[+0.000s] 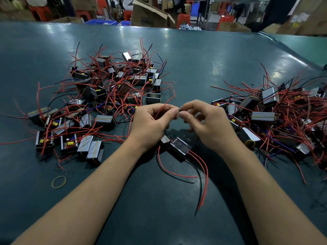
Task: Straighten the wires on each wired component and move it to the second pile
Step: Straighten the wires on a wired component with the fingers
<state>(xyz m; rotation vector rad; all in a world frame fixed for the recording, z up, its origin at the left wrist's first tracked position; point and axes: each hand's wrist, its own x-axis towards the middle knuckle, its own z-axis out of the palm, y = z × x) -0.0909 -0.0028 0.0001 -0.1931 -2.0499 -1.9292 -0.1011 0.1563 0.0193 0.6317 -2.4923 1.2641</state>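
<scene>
A small dark box-shaped wired component (179, 149) hangs or rests just below my hands, with red and black wires (201, 175) trailing toward me. My left hand (150, 122) pinches a red wire near its tip. My right hand (208, 121) pinches a thin dark wire end right beside the left fingertips. Both hands meet above the table's middle. One pile of components (109, 91) with tangled red wires spreads at the left. Another pile (276, 117) lies at the right.
The dark green table (203, 68) carries a loose yellow rubber band (59, 182) at the near left and another (249, 143) by the right pile. Cardboard boxes (150, 15), blue crates and red stools stand beyond the far edge.
</scene>
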